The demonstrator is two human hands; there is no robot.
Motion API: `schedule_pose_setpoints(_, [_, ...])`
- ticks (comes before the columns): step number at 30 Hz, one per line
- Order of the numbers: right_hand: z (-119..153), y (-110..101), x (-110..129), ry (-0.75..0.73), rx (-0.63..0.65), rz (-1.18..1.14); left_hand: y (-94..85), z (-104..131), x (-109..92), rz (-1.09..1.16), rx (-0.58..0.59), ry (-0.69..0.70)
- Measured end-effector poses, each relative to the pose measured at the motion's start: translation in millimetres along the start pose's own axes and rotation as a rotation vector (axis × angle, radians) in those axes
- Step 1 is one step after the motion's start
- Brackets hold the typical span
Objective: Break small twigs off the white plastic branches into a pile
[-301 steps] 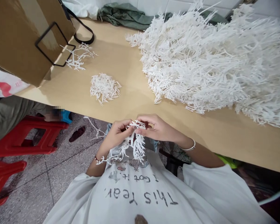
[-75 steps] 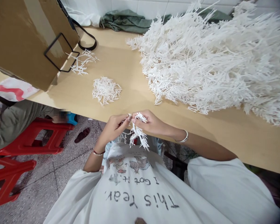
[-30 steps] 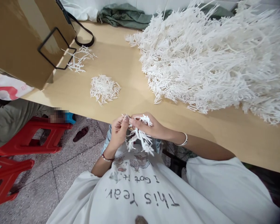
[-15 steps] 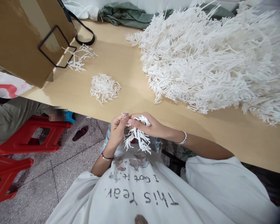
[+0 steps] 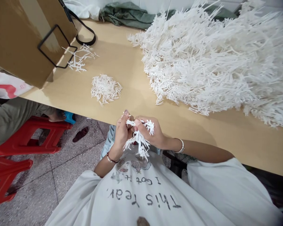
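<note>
A white branched piece (image 5: pixel 141 142), plastic-looking with many thin tips, hangs between my hands just off the table's near edge. My right hand (image 5: pixel 154 133) is closed around its upper part, thumb pressed on the stems. The fingers of my left hand (image 5: pixel 122 131) are pinched together at the left end of the same piece; small white bits show at the fingertips. Beyond my left hand, a small heap of short white pieces (image 5: pixel 106 89) lies on the table. A large pile of similar white branched pieces (image 5: pixel 202 66) spreads across the right side.
The tan table (image 5: pixel 132 72) has a cardboard box (image 5: pixel 25 37) with a black wire frame at its left. Bare white stems (image 5: pixel 79 59) lie beside the box. Dark green cloth (image 5: pixel 127 14) runs along the back. Red stools (image 5: pixel 47 135) and another person's leg (image 5: pixel 16 116) are at left.
Both hands have shifted slightly, and the branched piece has turned a little and hangs somewhat lower. The heap and the large pile look the same.
</note>
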State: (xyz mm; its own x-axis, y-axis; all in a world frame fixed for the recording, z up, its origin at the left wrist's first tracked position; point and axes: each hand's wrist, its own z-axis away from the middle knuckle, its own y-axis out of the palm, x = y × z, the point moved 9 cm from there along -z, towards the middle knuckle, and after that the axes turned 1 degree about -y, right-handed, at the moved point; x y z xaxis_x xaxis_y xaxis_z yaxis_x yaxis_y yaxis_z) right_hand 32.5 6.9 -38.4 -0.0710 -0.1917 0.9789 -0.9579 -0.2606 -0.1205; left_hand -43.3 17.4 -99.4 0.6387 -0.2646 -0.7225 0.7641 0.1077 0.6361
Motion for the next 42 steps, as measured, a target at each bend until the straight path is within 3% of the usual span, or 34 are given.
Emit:
schedule_pose_setpoints(11, [-2, 2, -8, 0.034, 0.028, -0.046, -2.9, -1, -26, -0.182, -0.019, 0.193])
schedule_pose_setpoints(16, [-7, -8, -16, 0.078, -0.073, -0.071, -5.4, -13, -79, -0.769, -0.013, 0.524])
schedule_pose_setpoints(20, [-12, -13, -22, 0.093, -0.107, -0.094, -12.8, -38, -118, -1.279, -0.186, 0.722])
schedule_pose_setpoints(22, [-14, -16, -24, 0.089, -0.116, -0.090, -15.6, -52, -126, -1.459, -0.238, 0.745])
schedule_pose_setpoints(27, [-19, -22, -29, 0.127, -0.157, -0.090, -21.0, -67, -129, -1.587, -0.270, 0.720])
schedule_pose_setpoints(33, [-21, -27, -28, 0.162, -0.202, -0.126, -4.5, -34, -131, -1.242, -0.192, 0.870])
schedule_pose_setpoints(35, [-20, -25, -30, 0.181, -0.183, -0.152, 6.5, -18, -121, -1.121, -0.079, 0.849])
schedule_pose_setpoints(38, [-20, -23, -29, 0.164, -0.164, -0.172, 29.4, 3, -92, -1.089, 0.194, 0.742])
schedule_pose_setpoints(42, [-19, -20, -27, 0.123, -0.146, -0.187, 38.2, 12, -67, -1.147, 0.301, 0.655])
